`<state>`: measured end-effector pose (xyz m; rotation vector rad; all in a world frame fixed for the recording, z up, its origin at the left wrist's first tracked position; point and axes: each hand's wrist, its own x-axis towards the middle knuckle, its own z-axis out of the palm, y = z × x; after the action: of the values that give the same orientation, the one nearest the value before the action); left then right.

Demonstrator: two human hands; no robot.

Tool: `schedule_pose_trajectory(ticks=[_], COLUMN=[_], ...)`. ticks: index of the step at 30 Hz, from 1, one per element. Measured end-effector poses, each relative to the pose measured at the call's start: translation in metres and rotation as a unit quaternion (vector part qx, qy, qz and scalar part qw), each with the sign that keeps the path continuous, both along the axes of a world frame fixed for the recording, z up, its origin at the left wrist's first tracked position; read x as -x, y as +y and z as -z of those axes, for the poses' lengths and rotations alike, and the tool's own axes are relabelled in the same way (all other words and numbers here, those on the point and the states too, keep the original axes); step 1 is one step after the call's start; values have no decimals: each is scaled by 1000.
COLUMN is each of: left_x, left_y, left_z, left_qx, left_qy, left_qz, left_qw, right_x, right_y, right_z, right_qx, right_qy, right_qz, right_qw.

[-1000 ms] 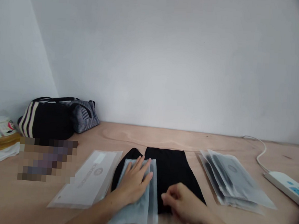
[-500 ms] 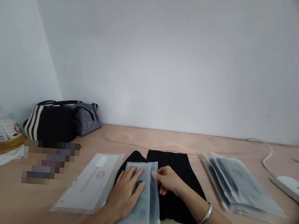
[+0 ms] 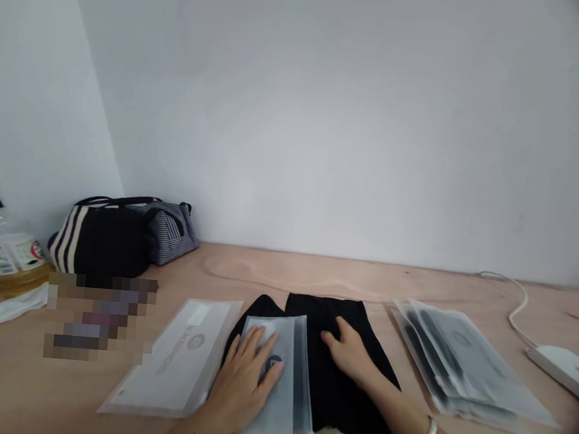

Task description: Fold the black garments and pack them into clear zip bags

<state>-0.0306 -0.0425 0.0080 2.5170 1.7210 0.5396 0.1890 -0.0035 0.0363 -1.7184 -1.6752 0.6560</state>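
My left hand (image 3: 246,381) lies flat, fingers spread, on a frosted plastic zip bag (image 3: 287,404) with a dark round logo. A slider shows at the bag's lower right corner. Under the bag and to its right is folded black cloth (image 3: 339,408). Over that cloth, just right of the bag, is my right hand (image 3: 349,349), with thumb and forefinger apart and nothing between them. Its other fingers are mostly hidden. A silver bangle circles the right wrist. Left of my left hand lies another frosted bag (image 3: 178,355) with a printed logo.
Several frosted bags with dark contents (image 3: 458,364) are piled at the right. Beyond them sits a white power strip (image 3: 566,366) with its cord. A black bag (image 3: 112,240), a striped bag (image 3: 170,234) and a bottle (image 3: 8,255) stand back left, near white tissue (image 3: 12,305).
My right hand has let go of the zip bag's right edge and moved right over the black cloth. That edge now lies flatter. My left hand stays on the bag.
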Motion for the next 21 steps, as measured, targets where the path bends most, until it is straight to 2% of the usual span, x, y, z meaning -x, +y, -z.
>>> schedule_pose_trajectory(ticks=[6, 8, 11, 13, 16, 18, 21], left_x=[-1, -2, -2, 0, 4, 8, 14], left_y=[2, 1, 0, -1, -1, 0, 5], left_z=[5, 4, 0, -5, -11, -13, -19], left_qx=[-20, -33, -56, -70, -77, -59, 9], left_qy=[-10, -22, -40, -57, -105, -151, -232], left_qz=[-4, -8, -24, -36, -45, -52, -55], left_qw=[1000, 999, 997, 995, 990, 985, 971], right_x=[-65, -75, -72, -60, -40, -33, -32], right_y=[30, 41, 43, 35, 19, 12, 9], right_z=[-5, -9, -13, -12, -2, 9, 23], right_qx=[-17, -25, -58, -108, -165, -139, -78], right_qy=[-8, -31, -81, -144, -286, -354, -393], right_qz=[63, 91, 125, 93, -14, -54, -69], right_qw=[998, 995, 987, 979, 944, 923, 914])
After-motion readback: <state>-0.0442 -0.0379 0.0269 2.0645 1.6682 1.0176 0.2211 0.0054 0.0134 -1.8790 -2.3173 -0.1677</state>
